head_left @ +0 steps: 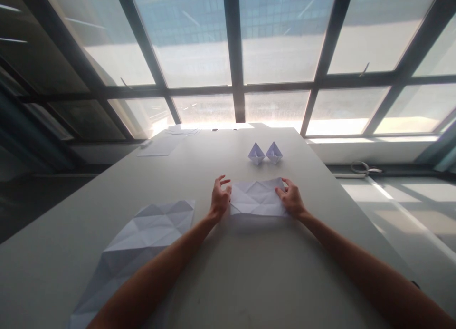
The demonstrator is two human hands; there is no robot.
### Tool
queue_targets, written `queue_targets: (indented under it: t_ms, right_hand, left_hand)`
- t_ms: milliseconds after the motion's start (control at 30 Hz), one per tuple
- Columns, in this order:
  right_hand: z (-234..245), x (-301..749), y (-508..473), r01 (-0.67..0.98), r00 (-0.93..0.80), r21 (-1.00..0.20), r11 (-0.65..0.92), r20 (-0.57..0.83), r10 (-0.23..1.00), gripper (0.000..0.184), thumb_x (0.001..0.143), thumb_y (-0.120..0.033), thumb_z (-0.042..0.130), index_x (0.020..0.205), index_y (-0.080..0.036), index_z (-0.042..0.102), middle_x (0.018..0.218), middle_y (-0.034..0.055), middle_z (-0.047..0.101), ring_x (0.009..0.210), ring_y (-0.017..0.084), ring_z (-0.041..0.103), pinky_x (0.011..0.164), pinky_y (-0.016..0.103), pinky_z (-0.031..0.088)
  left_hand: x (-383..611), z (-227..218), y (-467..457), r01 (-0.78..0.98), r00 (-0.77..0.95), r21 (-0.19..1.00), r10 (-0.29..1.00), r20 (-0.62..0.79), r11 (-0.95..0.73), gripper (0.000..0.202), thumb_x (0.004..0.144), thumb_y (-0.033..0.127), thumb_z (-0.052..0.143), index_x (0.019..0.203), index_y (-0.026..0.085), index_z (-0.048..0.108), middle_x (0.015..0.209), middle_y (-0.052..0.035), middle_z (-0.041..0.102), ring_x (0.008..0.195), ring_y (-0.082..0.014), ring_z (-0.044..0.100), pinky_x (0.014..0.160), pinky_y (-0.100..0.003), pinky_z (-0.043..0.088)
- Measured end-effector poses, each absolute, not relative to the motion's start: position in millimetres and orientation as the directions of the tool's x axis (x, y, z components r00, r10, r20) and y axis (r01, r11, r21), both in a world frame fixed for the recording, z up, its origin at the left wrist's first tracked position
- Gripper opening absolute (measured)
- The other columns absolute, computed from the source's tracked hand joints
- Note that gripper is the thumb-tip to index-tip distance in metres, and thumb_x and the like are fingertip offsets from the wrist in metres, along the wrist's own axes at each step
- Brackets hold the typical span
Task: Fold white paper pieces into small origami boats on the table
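A creased white sheet of paper, folded into a wide rectangle, lies in front of me with diagonal fold lines across it. My right hand pinches its right end, thumb on the top face and fingers behind the edge. At the left end is my left hand, fingers spread apart; whether it touches the edge I cannot tell. Just beyond the sheet stand two folded paper boats, a left one and a right one, side by side.
A large unfolded sheet with many creases lies to the left, partly under my left forearm. Flat papers rest at the white table's far left. Tall windows rise behind; a coiled cable lies beyond the right edge.
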State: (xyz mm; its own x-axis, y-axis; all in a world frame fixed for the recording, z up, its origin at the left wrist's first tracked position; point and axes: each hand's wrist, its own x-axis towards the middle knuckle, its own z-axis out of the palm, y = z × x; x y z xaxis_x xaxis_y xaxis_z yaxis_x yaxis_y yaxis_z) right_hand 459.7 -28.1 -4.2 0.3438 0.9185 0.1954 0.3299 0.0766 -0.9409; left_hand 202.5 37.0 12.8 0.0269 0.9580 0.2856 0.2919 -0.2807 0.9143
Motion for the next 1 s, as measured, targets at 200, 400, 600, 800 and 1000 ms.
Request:
queue_targets:
  t_ms: [200,400,600,800,1000]
  right_hand:
    - [-14.4,457.1,-26.0,0.527,0.242,-0.838,0.145,0.311,0.919,0.055,0.082,-0.034,0.058,0.133,-0.013,0.051,0.096,0.0123,0.073,0.082,0.025,0.069,0.073,0.035,0.055]
    - [-5.1,446.2,-39.6,0.830,0.162,-0.547,0.107,0.420,0.893,0.067,0.085,-0.026,0.054,0.149,-0.018,0.034,0.132,0.0165,0.057,0.120,0.033,0.054,0.101,0.047,0.044]
    - [-1.1,417.1,-51.8,0.898,-0.180,-0.324,0.299,0.349,0.920,0.054,0.095,-0.027,0.039,0.147,-0.012,0.038,0.150,0.0165,0.039,0.141,0.028,0.031,0.115,0.044,0.026]
    - [-11.2,414.5,-50.0,0.907,-0.271,-0.289,0.307,0.157,0.950,0.064,0.098,-0.044,0.034,0.152,-0.011,0.029,0.157,0.0152,0.026,0.145,0.028,0.022,0.118,0.050,0.015]
    - [-7.8,425.4,-48.3,0.948,-0.161,-0.256,0.187,0.119,0.980,0.062,0.099,-0.043,0.029,0.152,-0.011,0.029,0.158,0.0133,0.023,0.146,0.027,0.018,0.118,0.051,0.013]
  left_hand:
    - [208.6,21.4,14.0,0.546,0.541,0.441,0.702,0.463,-0.712,0.037,0.093,0.021,0.045,0.128,0.025,0.056,0.143,-0.0045,0.048,0.134,-0.0222,0.042,0.114,-0.041,0.034]
    - [213.2,13.7,4.8,0.516,0.830,0.255,0.551,0.086,-0.818,0.058,0.098,0.051,0.038,0.151,0.027,0.032,0.158,-0.0039,0.026,0.147,-0.0268,0.018,0.119,-0.049,0.013]
    - [214.9,11.2,3.3,0.534,0.827,0.197,0.556,0.080,-0.822,0.069,0.098,0.059,0.030,0.155,0.023,0.018,0.160,-0.0063,0.020,0.148,-0.0243,0.012,0.119,-0.045,0.008]
    - [218.2,8.8,2.5,0.540,0.822,0.197,0.563,0.083,-0.818,0.068,0.098,0.058,0.028,0.156,0.023,0.015,0.160,-0.0042,0.019,0.148,-0.0220,0.013,0.120,-0.042,0.006]
    - [216.2,6.1,6.7,0.611,0.775,0.185,0.629,0.059,-0.770,0.080,0.094,0.066,0.030,0.155,0.016,0.019,0.160,-0.0106,0.019,0.148,-0.0237,0.015,0.119,-0.043,0.007]
